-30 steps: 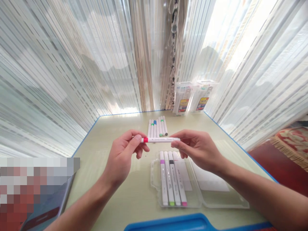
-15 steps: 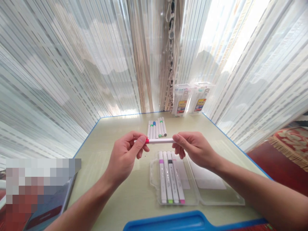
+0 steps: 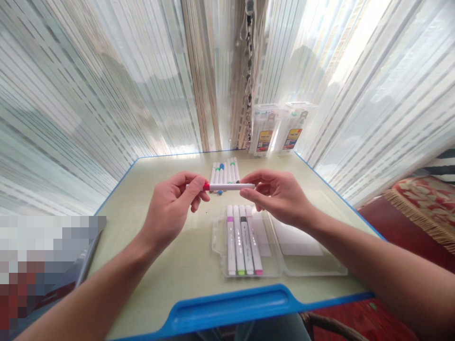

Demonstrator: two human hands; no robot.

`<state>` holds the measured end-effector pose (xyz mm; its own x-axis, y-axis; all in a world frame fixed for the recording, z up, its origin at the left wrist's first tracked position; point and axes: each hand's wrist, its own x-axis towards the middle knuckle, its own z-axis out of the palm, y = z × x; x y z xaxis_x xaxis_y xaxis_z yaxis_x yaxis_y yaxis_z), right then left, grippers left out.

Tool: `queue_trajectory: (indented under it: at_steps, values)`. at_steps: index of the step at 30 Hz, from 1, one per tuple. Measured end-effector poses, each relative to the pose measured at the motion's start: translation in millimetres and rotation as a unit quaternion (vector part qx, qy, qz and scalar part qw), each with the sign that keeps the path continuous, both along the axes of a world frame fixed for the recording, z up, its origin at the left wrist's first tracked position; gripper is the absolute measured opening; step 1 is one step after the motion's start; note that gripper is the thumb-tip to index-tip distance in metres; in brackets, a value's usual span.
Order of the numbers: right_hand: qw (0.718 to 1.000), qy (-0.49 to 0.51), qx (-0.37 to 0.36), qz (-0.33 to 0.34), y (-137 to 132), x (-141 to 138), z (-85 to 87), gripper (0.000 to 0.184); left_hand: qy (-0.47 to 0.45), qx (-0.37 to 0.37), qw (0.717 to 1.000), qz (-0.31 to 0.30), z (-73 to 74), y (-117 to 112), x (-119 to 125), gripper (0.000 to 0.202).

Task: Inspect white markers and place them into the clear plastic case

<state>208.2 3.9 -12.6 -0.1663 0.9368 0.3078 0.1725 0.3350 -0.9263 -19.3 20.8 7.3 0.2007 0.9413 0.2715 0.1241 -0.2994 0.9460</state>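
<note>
My left hand (image 3: 174, 203) is closed, pinching a white marker (image 3: 229, 187) by its red-banded end between thumb and fingers. The marker lies level above the table. Around its other end is my right hand (image 3: 279, 195), thumb below and forefinger above, parted so that the marker's tip shows between them; whether they touch it is hard to tell. Below, a clear plastic case (image 3: 279, 265) lies unfolded, with several white markers (image 3: 243, 241) side by side in its left half. Behind the held marker, a row of more markers (image 3: 222, 173) lies on the table, partly covered.
Two clear marker boxes (image 3: 263, 137) with yellow labels stand at the table's back right. The pale table (image 3: 142, 189) has a blue rim and a blue front tray (image 3: 231, 308). Striped curtains surround the back. A patterned fringed cloth (image 3: 426, 203) is at the right.
My right thumb and forefinger have loosened from the marker's plain end, which now shows. My left hand keeps its hold. The whole view has shifted, with the table appearing higher.
</note>
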Motion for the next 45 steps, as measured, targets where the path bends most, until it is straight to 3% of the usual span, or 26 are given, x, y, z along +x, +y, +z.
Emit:
queue_trajectory:
  at_steps: [8,14,21,27,32,45]
  values:
    - [1.0,-0.019,0.008,0.015,0,0,-0.5,0.031,-0.014,-0.004,1.0,0.002,-5.4,2,-1,0.023]
    - [0.998,-0.066,0.012,-0.015,-1,1,1.6,0.044,-0.021,-0.004,1.0,-0.008,-3.7,2,-1,0.023]
    - [0.998,-0.062,0.001,-0.002,3,2,-5.2,0.048,-0.052,0.008,0.999,0.01,-4.7,4,-4,0.021]
    - [0.994,-0.104,0.023,0.003,3,2,-6.3,0.037,-0.1,0.01,0.995,0.006,-6.0,5,-7,0.019]
    - [0.984,-0.162,0.078,-0.013,2,1,-3.8,0.026,-0.126,0.024,0.99,-0.05,-2.3,-5,-5,0.018]
    - [0.959,-0.235,0.161,-0.019,-1,-2,-3.0,0.018,-0.039,0.172,0.981,-0.084,-4.8,-26,4,0.016]
